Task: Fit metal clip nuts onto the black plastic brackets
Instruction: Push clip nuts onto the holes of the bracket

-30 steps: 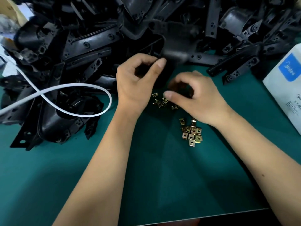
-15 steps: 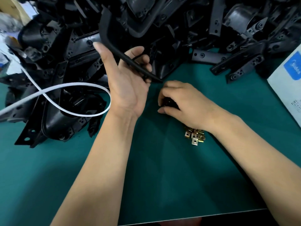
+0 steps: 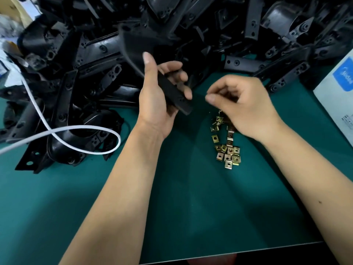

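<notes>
My left hand (image 3: 158, 96) holds a long black plastic bracket (image 3: 172, 90) across its palm, fingers curled over it, thumb pointing up; the bracket's flat end points toward the right hand. My right hand (image 3: 242, 106) hovers just right of that end, thumb and fingers curled in a pinch. Whether a clip nut sits between them is too small to tell. Several brass-coloured metal clip nuts (image 3: 227, 152) lie on the green mat under and below the right hand.
A big heap of black brackets (image 3: 191, 25) fills the back and left of the green mat (image 3: 191, 207). A white cable (image 3: 63, 131) loops over the left pile. A white box with a blue label (image 3: 340, 104) stands at the right edge.
My left hand turned the bracket and brought its flat end down toward the right hand. My right hand rose off the mat from the clip nuts, fingers now pinched.
</notes>
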